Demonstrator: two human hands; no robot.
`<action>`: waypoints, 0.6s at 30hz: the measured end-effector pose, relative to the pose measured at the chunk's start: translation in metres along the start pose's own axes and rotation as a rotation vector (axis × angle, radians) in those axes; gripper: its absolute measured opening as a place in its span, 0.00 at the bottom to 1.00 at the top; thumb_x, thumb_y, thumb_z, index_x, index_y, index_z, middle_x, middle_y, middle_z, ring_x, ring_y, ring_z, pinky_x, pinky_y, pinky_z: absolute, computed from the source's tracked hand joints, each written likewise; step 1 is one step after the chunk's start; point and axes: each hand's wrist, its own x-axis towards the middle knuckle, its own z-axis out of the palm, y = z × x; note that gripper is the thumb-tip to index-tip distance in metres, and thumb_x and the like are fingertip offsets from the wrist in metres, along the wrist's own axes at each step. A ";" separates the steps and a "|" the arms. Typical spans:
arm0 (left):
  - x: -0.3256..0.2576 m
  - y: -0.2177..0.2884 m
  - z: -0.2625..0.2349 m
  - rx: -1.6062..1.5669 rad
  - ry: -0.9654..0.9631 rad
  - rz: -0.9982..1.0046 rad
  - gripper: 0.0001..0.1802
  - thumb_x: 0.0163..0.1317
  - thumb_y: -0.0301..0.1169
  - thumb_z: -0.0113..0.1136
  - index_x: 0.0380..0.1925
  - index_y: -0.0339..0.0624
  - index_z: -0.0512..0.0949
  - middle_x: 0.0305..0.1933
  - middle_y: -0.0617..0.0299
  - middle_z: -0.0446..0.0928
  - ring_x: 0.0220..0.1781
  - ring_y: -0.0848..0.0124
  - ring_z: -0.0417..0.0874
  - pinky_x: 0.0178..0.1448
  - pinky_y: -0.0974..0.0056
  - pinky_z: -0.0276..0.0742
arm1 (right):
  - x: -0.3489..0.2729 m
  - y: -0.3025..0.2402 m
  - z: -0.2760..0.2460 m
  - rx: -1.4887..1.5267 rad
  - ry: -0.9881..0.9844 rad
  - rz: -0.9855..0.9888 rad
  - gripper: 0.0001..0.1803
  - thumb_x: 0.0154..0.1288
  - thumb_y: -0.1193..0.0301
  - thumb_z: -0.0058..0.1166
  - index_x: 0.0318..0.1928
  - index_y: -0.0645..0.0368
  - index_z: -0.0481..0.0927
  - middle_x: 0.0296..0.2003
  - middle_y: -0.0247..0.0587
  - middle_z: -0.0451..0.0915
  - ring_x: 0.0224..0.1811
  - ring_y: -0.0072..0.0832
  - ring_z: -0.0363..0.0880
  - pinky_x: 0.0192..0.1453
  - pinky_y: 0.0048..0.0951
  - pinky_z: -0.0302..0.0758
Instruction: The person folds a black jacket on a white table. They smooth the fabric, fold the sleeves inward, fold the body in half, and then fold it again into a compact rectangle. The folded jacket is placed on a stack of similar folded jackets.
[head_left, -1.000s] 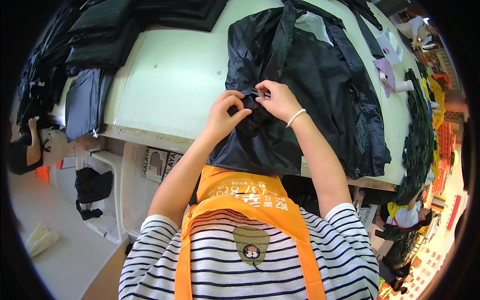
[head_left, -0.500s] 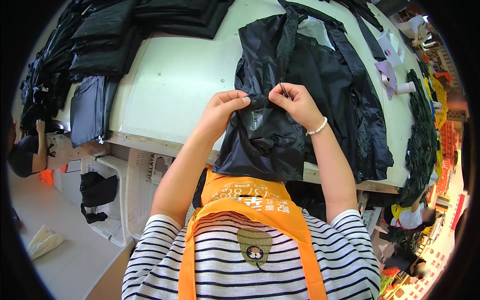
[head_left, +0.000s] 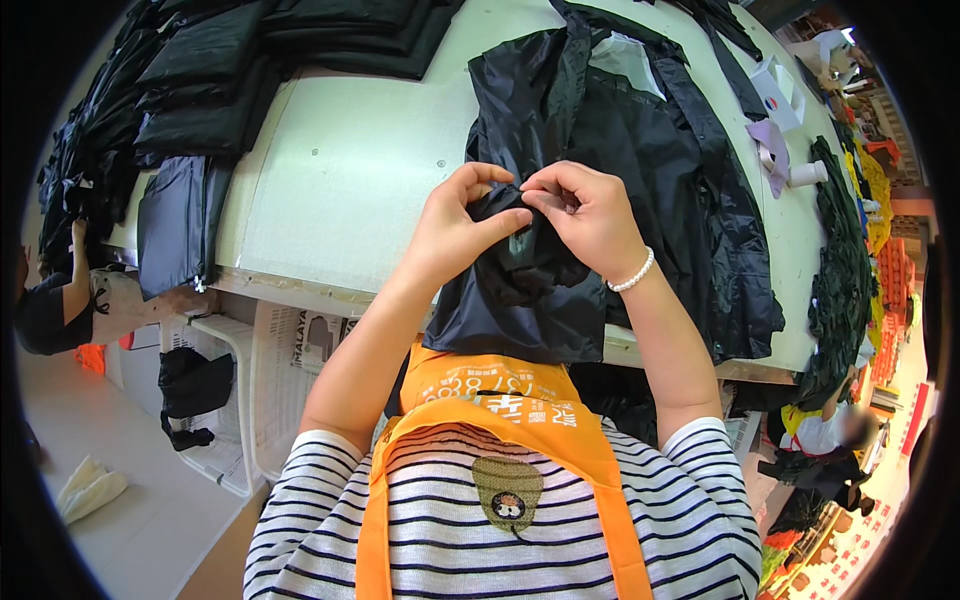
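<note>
A glossy black jacket (head_left: 650, 160) lies spread on the pale table in front of me, with its front edge hanging over the table's near side. My left hand (head_left: 452, 222) is closed on a bunched fold of the jacket, thumb below and fingers above. Close beside it, my right hand (head_left: 592, 222) pinches at the top of that same fold, thumb against fingertips. A small dark tool, partly hidden, shows inside the curled right fingers; its kind cannot be made out. The two hands' fingertips nearly meet over the cloth.
Folded black garments (head_left: 200, 100) are stacked at the table's (head_left: 350, 180) far left. A white box (head_left: 778, 95), a lilac cloth scrap (head_left: 768, 150) and a white spool (head_left: 808, 174) lie to the right. White crates (head_left: 215, 400) stand below left. Other people work at both sides.
My right hand has moved left toward my left hand, and its grip now meets the fold. The left fingers have lifted and spread a little around the bunched cloth.
</note>
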 end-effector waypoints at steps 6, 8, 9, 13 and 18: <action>-0.005 0.000 -0.003 0.142 -0.079 -0.117 0.09 0.53 0.26 0.68 0.32 0.33 0.81 0.29 0.65 0.80 0.33 0.82 0.76 0.39 0.75 0.73 | -0.007 0.014 0.004 0.230 -0.062 0.187 0.06 0.61 0.75 0.59 0.34 0.65 0.76 0.22 0.36 0.78 0.23 0.16 0.71 0.29 0.21 0.69; -0.006 0.000 -0.002 0.162 -0.072 -0.117 0.08 0.53 0.26 0.67 0.32 0.32 0.82 0.29 0.66 0.81 0.33 0.82 0.76 0.39 0.75 0.73 | -0.007 0.004 0.003 0.118 -0.061 0.155 0.06 0.62 0.75 0.58 0.33 0.65 0.76 0.22 0.37 0.78 0.23 0.18 0.72 0.30 0.22 0.70; -0.005 0.000 0.000 0.156 -0.060 -0.093 0.08 0.53 0.26 0.67 0.31 0.32 0.82 0.28 0.65 0.81 0.32 0.82 0.76 0.39 0.75 0.73 | -0.007 0.000 0.003 0.060 -0.059 0.140 0.06 0.62 0.75 0.58 0.33 0.65 0.75 0.22 0.38 0.78 0.23 0.20 0.72 0.30 0.22 0.71; -0.001 0.000 0.004 0.055 -0.002 -0.081 0.08 0.54 0.25 0.67 0.32 0.31 0.82 0.29 0.64 0.81 0.33 0.82 0.77 0.39 0.75 0.74 | -0.009 0.011 0.015 0.133 0.180 0.063 0.11 0.60 0.73 0.61 0.40 0.62 0.73 0.28 0.39 0.77 0.26 0.23 0.74 0.31 0.22 0.72; 0.000 0.006 0.006 -0.047 0.092 -0.072 0.08 0.54 0.25 0.66 0.30 0.29 0.82 0.27 0.64 0.81 0.29 0.82 0.75 0.34 0.74 0.73 | -0.024 0.006 -0.008 0.061 0.078 0.120 0.14 0.63 0.69 0.59 0.43 0.62 0.70 0.32 0.39 0.72 0.30 0.28 0.73 0.37 0.26 0.73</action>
